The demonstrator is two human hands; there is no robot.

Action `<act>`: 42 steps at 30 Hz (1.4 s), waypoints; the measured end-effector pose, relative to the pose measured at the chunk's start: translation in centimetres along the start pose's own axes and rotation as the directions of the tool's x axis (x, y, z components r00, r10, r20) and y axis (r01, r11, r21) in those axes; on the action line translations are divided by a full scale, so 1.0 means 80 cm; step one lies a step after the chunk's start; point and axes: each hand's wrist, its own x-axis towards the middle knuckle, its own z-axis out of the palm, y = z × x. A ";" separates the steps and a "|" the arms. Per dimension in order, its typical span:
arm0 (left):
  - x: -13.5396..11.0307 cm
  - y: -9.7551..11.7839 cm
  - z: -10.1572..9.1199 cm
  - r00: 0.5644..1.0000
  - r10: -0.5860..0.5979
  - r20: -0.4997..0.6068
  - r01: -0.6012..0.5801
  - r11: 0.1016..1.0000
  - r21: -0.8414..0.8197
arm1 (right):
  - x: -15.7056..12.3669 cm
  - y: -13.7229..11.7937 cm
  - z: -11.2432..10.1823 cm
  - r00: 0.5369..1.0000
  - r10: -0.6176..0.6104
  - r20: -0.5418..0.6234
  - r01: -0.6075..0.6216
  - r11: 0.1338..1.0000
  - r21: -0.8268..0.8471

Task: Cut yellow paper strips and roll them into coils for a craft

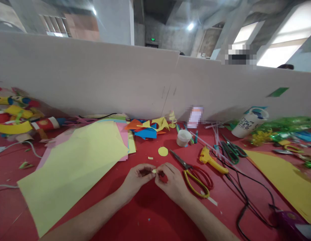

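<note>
Both your left hand (140, 175) and right hand (171, 180) are pinching a paper scrap (154, 171) between them, nearer you than the yellow circle (163, 151); long axis unclear.

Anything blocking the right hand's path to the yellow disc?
Nothing visible: only red tabletop separates the right hand from the yellow disc. Red-and-yellow scissors lie just right of that gap; a small scrap lies left.
</note>
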 end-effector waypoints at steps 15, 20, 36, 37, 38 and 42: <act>0.004 0.006 -0.002 0.998 0.052 0.022 -0.054 0.993 0.105 | 0.007 0.004 -0.005 0.983 0.182 0.034 -0.186 0.959 0.214; 0.004 0.005 -0.004 0.996 0.076 0.038 -0.080 0.987 0.140 | 0.007 0.003 -0.006 0.987 0.156 0.047 -0.162 0.967 0.195; 0.002 0.003 -0.005 0.999 0.050 0.012 -0.051 0.982 0.182 | 0.007 -0.002 -0.005 0.999 0.050 0.012 -0.051 0.995 0.083; 0.002 0.003 -0.004 0.999 0.046 0.018 -0.048 0.982 0.185 | 0.007 -0.002 -0.005 1.000 0.020 0.006 -0.020 0.999 0.048; 0.002 0.003 -0.004 0.999 0.043 0.025 -0.047 0.981 0.187 | 0.006 -0.001 -0.004 1.000 -0.002 0.002 0.002 1.000 0.018; 0.003 0.003 -0.006 0.998 0.051 0.024 -0.055 0.981 0.187 | 0.005 0.003 -0.003 0.999 0.048 0.023 -0.049 0.997 0.055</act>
